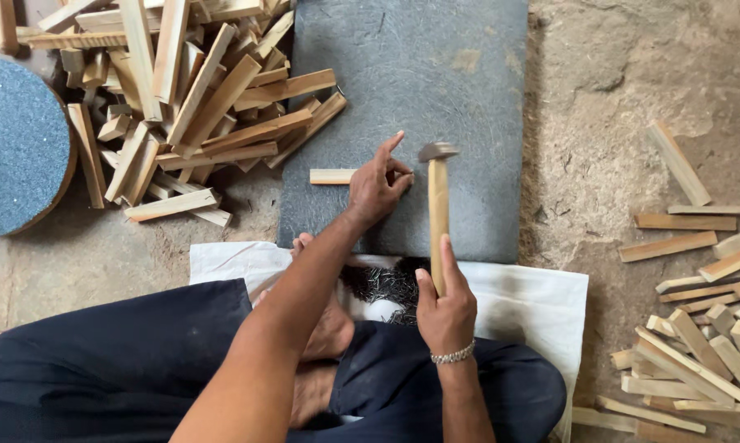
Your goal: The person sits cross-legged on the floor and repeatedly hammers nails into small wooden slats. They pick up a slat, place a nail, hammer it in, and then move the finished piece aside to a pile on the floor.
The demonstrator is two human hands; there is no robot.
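My left hand (376, 184) rests on a short wooden strip (330, 176) lying on a dark grey slab (411, 74), fingers pinched at the strip's right end as if around a small nail that I cannot make out. My right hand (445, 308) grips the wooden handle of a hammer (438, 205). The hammer's metal head hovers just right of my left fingers. A heap of dark nails (386, 283) lies on a white cloth (534, 299) in front of my crossed legs.
A big pile of wooden strips (189, 90) sits at the upper left beside a round blue-grey disc (17, 148). More cut strips (698, 328) are scattered on the rough ground at the right.
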